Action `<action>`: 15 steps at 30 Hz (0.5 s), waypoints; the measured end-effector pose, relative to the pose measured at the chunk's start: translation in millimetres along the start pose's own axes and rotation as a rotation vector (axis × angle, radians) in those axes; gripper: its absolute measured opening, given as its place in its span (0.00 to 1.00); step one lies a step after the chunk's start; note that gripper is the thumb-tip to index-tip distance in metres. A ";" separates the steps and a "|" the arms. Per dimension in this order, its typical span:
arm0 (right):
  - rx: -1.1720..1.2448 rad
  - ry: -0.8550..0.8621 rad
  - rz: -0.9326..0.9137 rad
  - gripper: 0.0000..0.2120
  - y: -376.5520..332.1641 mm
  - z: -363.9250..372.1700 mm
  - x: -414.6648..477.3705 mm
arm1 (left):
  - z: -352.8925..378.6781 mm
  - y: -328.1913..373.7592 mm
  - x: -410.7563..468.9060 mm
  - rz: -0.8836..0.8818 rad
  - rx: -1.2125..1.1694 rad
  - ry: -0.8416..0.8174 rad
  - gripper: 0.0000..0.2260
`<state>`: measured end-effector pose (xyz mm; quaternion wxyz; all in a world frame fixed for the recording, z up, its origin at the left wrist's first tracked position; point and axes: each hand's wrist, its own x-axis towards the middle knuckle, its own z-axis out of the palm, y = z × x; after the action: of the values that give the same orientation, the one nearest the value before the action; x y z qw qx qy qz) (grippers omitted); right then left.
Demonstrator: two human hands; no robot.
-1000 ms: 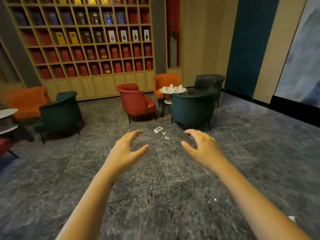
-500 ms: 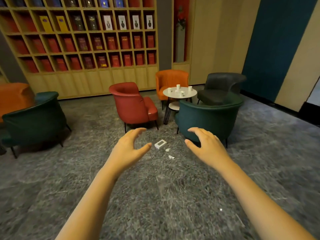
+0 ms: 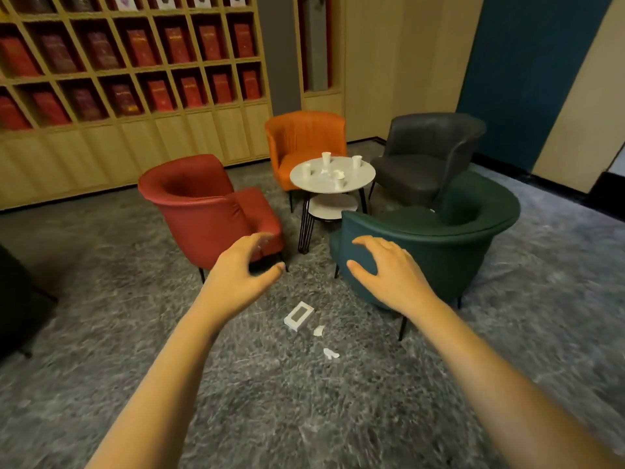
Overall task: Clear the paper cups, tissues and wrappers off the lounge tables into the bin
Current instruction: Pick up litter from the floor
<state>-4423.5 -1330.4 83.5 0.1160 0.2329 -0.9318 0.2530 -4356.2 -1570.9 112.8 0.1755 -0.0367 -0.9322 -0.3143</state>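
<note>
At far left, a wall of wooden shelving holds rows of red boxes. In front of it stands a red armchair. The left hand is raised before this chair, fingers spread and loosely curled, holding nothing.

On the carpet between the two forearms lie a small white box and two paper scraps, apart from one another.

Further back, a round white table carries four paper cups, all upright; something small and white lies among them, too small to identify. An orange armchair stands behind the table, a dark grey armchair to its right, and a green armchair on the near side.

The right hand is likewise spread and empty. No bin is in view.

Hazards:
- The green armchair blocks the direct path; a straight reach over it may tip cups.
- The floor litter lies underfoot and may be trodden or overlooked.
- Any liquid in the cups would spill if they are gathered hastily.
</note>
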 end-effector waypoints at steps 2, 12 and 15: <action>0.013 0.006 0.003 0.23 26.3 27.3 60.4 | 20.1 -32.5 61.6 0.003 -0.011 -0.001 0.21; 0.099 -0.103 0.040 0.21 192.6 212.4 332.4 | 196.3 -218.8 329.7 -0.108 -0.097 -0.108 0.23; 0.125 -0.145 0.062 0.20 232.7 264.9 385.3 | 244.9 -268.1 378.7 -0.146 -0.081 -0.175 0.23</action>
<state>-4897.4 -1436.5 -108.8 0.0256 0.2286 -0.9270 0.2963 -4833.0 -1654.4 -89.6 0.0683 -0.0031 -0.9308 -0.3591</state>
